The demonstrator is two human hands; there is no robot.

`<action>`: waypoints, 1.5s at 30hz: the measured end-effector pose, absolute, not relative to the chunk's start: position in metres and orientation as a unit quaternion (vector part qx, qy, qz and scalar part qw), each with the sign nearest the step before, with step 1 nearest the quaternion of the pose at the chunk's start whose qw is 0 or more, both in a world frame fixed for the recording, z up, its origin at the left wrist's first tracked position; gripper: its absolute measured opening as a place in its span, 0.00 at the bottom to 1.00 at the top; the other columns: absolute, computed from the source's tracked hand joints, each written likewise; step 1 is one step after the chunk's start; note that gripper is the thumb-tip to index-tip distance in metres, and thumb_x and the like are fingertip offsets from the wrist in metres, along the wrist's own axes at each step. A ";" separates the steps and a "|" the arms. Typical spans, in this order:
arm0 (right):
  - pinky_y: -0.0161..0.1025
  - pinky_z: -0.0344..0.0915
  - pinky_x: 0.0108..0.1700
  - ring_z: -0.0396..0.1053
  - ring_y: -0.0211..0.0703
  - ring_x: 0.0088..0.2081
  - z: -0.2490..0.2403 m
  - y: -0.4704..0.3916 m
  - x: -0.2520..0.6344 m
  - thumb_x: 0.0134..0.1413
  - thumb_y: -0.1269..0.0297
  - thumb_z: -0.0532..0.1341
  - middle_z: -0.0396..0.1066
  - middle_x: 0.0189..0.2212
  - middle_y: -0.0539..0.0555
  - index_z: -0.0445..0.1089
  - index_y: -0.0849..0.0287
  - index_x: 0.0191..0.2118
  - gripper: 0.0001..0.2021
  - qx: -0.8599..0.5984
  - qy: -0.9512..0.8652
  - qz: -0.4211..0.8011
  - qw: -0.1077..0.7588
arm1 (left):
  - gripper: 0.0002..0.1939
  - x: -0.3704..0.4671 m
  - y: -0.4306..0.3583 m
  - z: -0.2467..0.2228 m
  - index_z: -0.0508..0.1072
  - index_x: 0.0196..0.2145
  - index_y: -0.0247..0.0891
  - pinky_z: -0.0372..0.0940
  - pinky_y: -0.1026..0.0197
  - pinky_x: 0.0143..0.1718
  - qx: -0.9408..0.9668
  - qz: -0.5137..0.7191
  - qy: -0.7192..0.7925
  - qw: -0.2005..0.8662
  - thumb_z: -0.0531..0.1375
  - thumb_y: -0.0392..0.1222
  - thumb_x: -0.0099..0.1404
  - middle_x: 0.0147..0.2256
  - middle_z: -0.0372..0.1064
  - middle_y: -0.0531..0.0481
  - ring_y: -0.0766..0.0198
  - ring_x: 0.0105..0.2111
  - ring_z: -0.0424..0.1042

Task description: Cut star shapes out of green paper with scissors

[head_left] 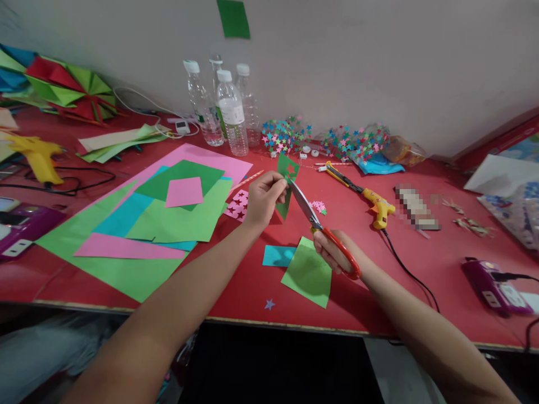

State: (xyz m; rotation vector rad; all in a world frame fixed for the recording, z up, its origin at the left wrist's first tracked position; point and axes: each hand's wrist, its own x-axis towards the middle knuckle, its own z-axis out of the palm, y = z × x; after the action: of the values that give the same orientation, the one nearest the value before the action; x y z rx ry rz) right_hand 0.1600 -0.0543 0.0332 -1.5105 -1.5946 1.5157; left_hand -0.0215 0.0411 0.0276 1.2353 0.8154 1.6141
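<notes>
Pinched in my left hand (265, 197) is a small dark green paper (284, 209) with star-shaped cutouts, held upright above the table. My right hand (330, 252) grips red-handled scissors (311, 212); the tips of their blades are at the green paper, close to my left fingers. Under my right hand lie a light green paper square (309, 278) and a blue paper strip (278, 256). Beside my left wrist is a pink paper with star-shaped holes (238, 206). A little pile of pink and green stars (319, 206) sits behind the scissors.
Stacked colored sheets (177, 219) cover the left of the red table (248, 292). Plastic bottles (233, 120) and bags of stars (286, 134) stand along the wall. Yellow glue guns (381, 207) and purple power strips (497, 286) with cords are at both sides. One star (269, 304) lies near the front edge.
</notes>
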 end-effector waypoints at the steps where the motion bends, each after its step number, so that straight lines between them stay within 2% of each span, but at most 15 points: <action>1: 0.30 0.47 0.14 0.49 0.29 0.08 0.033 -0.054 0.160 0.50 0.30 0.53 0.52 0.06 0.42 0.58 0.56 0.23 0.30 -0.552 -0.579 0.552 0.234 | 0.07 -0.021 0.041 0.028 0.68 0.20 0.38 0.57 0.70 0.17 0.501 0.655 0.331 0.458 0.59 0.36 0.55 0.16 0.62 0.58 0.75 0.15 0.60; 20: 0.31 0.49 0.15 0.49 0.30 0.09 0.034 -0.052 0.162 0.52 0.33 0.53 0.52 0.06 0.41 0.59 0.56 0.24 0.28 -0.538 -0.591 0.557 0.228 | 0.06 -0.023 0.043 0.026 0.68 0.22 0.38 0.56 0.68 0.17 0.495 0.650 0.335 0.469 0.60 0.38 0.55 0.16 0.63 0.57 0.74 0.15 0.62; 26: 0.32 0.52 0.17 0.49 0.30 0.10 0.030 -0.051 0.166 0.56 0.35 0.52 0.53 0.06 0.42 0.61 0.57 0.25 0.27 -0.512 -0.610 0.559 0.230 | 0.06 -0.023 0.043 0.024 0.69 0.23 0.39 0.56 0.66 0.20 0.510 0.654 0.344 0.440 0.59 0.37 0.57 0.17 0.60 0.57 0.72 0.17 0.60; 28: 0.32 0.53 0.17 0.49 0.30 0.10 0.027 -0.051 0.168 0.59 0.37 0.50 0.54 0.06 0.42 0.61 0.57 0.27 0.26 -0.491 -0.616 0.570 0.235 | 0.06 -0.023 0.042 0.022 0.70 0.22 0.40 0.61 0.64 0.25 0.528 0.665 0.350 0.396 0.60 0.36 0.57 0.21 0.61 0.55 0.70 0.22 0.63; 31: 0.31 0.53 0.17 0.49 0.30 0.10 0.025 -0.050 0.169 0.62 0.39 0.48 0.54 0.07 0.41 0.61 0.57 0.27 0.25 -0.461 -0.617 0.587 0.248 | 0.05 -0.022 0.044 0.019 0.72 0.23 0.41 0.65 0.59 0.43 0.549 0.681 0.361 0.323 0.62 0.36 0.55 0.35 0.66 0.51 0.64 0.38 0.68; 34: 0.31 0.52 0.16 0.49 0.30 0.10 0.026 -0.050 0.170 0.62 0.40 0.49 0.53 0.08 0.41 0.60 0.58 0.27 0.25 -0.459 -0.613 0.593 0.248 | 0.04 -0.024 0.046 0.016 0.72 0.25 0.42 0.58 0.52 0.58 0.565 0.677 0.352 0.314 0.62 0.37 0.56 0.46 0.65 0.50 0.60 0.52 0.65; 37: 0.31 0.53 0.17 0.50 0.30 0.10 0.025 -0.049 0.171 0.62 0.40 0.49 0.53 0.07 0.41 0.61 0.58 0.27 0.25 -0.461 -0.618 0.588 0.243 | 0.05 -0.025 0.047 0.016 0.71 0.25 0.43 0.54 0.49 0.61 0.583 0.668 0.332 0.323 0.61 0.37 0.58 0.50 0.65 0.51 0.58 0.56 0.63; 40: 0.30 0.54 0.17 0.51 0.30 0.11 0.023 -0.049 0.173 0.62 0.39 0.49 0.54 0.08 0.42 0.62 0.59 0.28 0.26 -0.459 -0.622 0.587 0.240 | 0.06 -0.026 0.046 0.018 0.71 0.24 0.43 0.54 0.50 0.60 0.587 0.662 0.326 0.332 0.61 0.36 0.58 0.48 0.68 0.50 0.58 0.54 0.64; 43: 0.30 0.53 0.17 0.51 0.30 0.11 0.025 -0.049 0.175 0.61 0.39 0.49 0.54 0.09 0.41 0.62 0.59 0.29 0.26 -0.461 -0.620 0.589 0.239 | 0.07 -0.025 0.046 0.020 0.70 0.21 0.42 0.59 0.52 0.53 0.573 0.652 0.336 0.367 0.61 0.37 0.56 0.38 0.70 0.49 0.58 0.46 0.67; 45: 0.30 0.52 0.17 0.51 0.30 0.11 0.026 -0.049 0.175 0.60 0.38 0.50 0.53 0.09 0.41 0.62 0.59 0.29 0.26 -0.459 -0.620 0.590 0.238 | 0.07 -0.025 0.046 0.021 0.69 0.20 0.42 0.59 0.54 0.50 0.559 0.642 0.332 0.407 0.61 0.37 0.55 0.31 0.68 0.51 0.59 0.42 0.67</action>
State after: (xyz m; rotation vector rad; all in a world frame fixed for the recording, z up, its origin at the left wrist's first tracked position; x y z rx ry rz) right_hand 0.1750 -0.0493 0.0263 -1.2577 -1.6980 1.6172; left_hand -0.0249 0.0465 0.0208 1.4083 0.8374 1.6181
